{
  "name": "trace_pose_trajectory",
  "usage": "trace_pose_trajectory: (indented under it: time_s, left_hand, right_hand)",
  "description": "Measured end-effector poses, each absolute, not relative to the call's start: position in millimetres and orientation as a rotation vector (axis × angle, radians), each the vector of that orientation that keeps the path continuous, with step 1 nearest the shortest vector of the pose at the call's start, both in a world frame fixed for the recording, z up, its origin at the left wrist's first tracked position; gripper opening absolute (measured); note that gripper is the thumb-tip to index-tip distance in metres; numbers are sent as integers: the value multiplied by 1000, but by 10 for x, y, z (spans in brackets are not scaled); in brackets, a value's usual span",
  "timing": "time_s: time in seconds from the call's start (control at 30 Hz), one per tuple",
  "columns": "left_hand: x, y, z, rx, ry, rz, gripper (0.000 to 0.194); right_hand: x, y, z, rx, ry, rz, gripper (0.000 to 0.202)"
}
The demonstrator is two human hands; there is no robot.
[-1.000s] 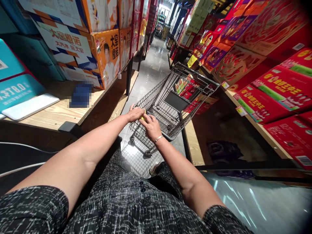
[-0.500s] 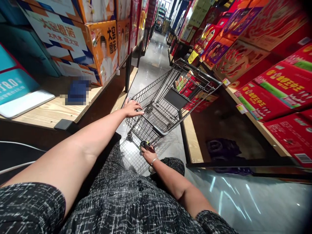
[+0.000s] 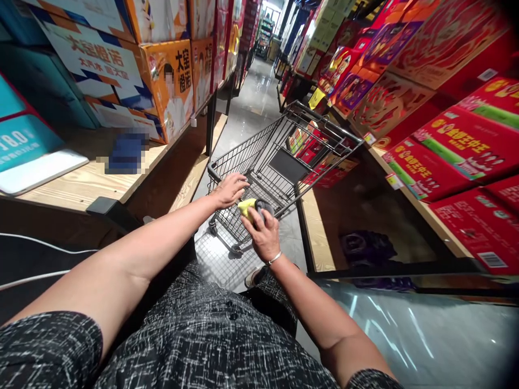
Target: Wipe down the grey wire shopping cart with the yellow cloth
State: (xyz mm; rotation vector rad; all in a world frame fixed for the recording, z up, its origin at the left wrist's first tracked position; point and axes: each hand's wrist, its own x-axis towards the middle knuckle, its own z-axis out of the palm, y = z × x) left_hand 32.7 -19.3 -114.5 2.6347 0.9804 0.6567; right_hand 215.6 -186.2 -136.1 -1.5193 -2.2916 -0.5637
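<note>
A grey metal shopping cart (image 3: 284,162) stands in the aisle in front of me, its near end close to my hands. My right hand (image 3: 263,232) holds a bundled yellow and dark grey cloth (image 3: 248,207) at the cart's near edge. The cloth is crumpled, with the fingers wrapped over it. Just to the left, my left hand (image 3: 230,190) reaches over the cart's near rim, its fingers apart and nothing in them. Whether it touches the wire is unclear.
Orange and white cartons (image 3: 172,89) are stacked on a wooden shelf (image 3: 81,186) at left, beside a blurred dark blue item (image 3: 126,152). Red boxes (image 3: 458,140) line the right shelf. A black shelf post corner (image 3: 106,208) juts near my left forearm.
My right hand has risen from below the cart's near end to its rim with the cloth, whose yellow part now shows. My left hand has moved slightly right and down.
</note>
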Motion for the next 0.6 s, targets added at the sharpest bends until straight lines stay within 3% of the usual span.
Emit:
trace_pose_trajectory:
  time_s: [0.17, 0.37, 0.6]
  left_hand:
    - [378, -223, -1162, 2644, 814, 409, 54]
    - [393, -204, -1178, 2597, 873, 465, 58]
    - [307, -133, -1200, 2567, 809, 477, 56]
  right_hand:
    - [2350, -2191, -1505, -1440, -2598, -353, 26]
    - [2451, -2129, -1136, -1442, -2252, -379, 46]
    - [2914, -1670, -1173, -1498, -2388, -365, 55]
